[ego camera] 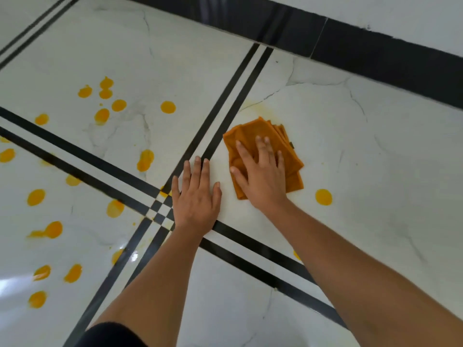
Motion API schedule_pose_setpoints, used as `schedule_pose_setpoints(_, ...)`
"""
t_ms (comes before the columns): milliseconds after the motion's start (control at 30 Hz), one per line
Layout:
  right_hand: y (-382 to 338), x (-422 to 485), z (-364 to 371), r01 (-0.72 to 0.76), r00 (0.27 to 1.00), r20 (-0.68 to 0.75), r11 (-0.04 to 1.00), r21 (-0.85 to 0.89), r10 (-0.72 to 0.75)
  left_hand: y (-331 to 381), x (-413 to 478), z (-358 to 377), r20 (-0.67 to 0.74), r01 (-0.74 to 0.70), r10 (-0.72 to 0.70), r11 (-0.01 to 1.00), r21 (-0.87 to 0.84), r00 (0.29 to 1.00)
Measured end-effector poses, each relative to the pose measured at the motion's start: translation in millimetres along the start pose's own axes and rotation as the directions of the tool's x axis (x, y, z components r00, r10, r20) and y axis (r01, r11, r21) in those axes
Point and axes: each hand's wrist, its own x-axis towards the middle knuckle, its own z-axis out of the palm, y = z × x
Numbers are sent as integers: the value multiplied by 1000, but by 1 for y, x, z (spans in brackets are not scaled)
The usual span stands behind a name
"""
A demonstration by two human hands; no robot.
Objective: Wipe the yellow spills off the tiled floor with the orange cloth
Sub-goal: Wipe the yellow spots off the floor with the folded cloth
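Pressing down on the folded orange cloth (250, 134) with the right hand (260, 179), fingers straight and spread, on the white tile (375, 146) just right of the double black stripes (225, 108). Showing a small dark tag (291, 145) at the cloth's edge, writing too small to read. Resting the left hand (198, 196) flat on the floor just beside the cloth, fingers straight. Leaving one yellow spill (323, 197) near the cloth and more spills (36, 197) scattered well to the left.

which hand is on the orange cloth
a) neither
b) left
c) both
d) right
d: the right hand lies with spread fingers on the cloth, while the left hand lies flat on the bare floor beside it.
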Motion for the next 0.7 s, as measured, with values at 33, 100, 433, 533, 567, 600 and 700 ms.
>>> schedule_pose_setpoints(33, -8, -8, 0, -22, 1000, -14, 1000, -15, 22, -1, -3, 0, 4, 5, -5, 1000, 4, 1000)
schedule_pose_setpoints(100, -20, -10, -5, -89, 996, -11, 995, -48, 88, 0, -8, 0, 13, 10, -10, 1000, 0, 1000)
schedule_pose_setpoints(433, -24, 6, -69, -275, 952, 92, 689, 670, 291, -5, -27, -13, -15, 23, -23, 999, -30, 1000)
schedule_pose_setpoints(533, -10, 7, -108, -407, 878, 314, 219, 887, 361, -4, -25, -20, -36, 25, -28, 998, -62, 999)
schedule_pose_setpoints(567, -4, 8, -117, -438, 864, 370, 145, 887, 342, -2, -25, -22, -42, 26, -29, 997, -71, 999)
schedule_pose_setpoints(600, 2, 8, -121, -468, 853, 411, 122, 875, 323, -1, -24, -23, -46, 24, -28, 997, -79, 999)
schedule_pose_setpoints(700, 19, 4, -112, -554, 812, 447, 254, 793, 374, 2, -24, -27, -56, 6, -11, 995, -100, 998)
